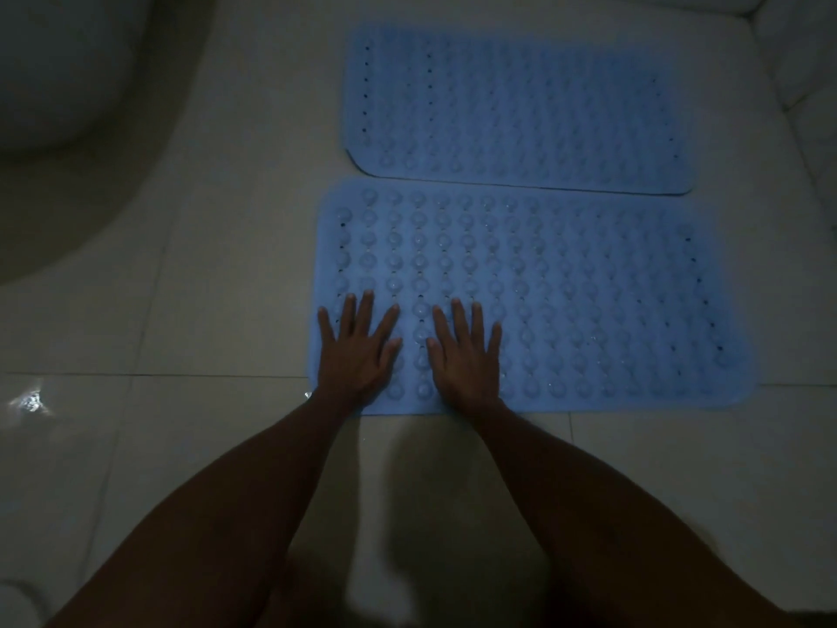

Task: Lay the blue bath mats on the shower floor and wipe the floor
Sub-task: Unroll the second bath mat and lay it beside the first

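Near mat flat, long axis left-right

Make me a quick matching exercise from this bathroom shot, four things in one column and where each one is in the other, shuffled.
Things:
1. left hand
2. right hand
3. far mat
4. wet glare

Places:
A. bare tile, left edge
B. near mat's left edge
C. by the corner wall, untouched
D. flat on near mat, further in

Pairs: 1-B, 2-D, 3-C, 4-A
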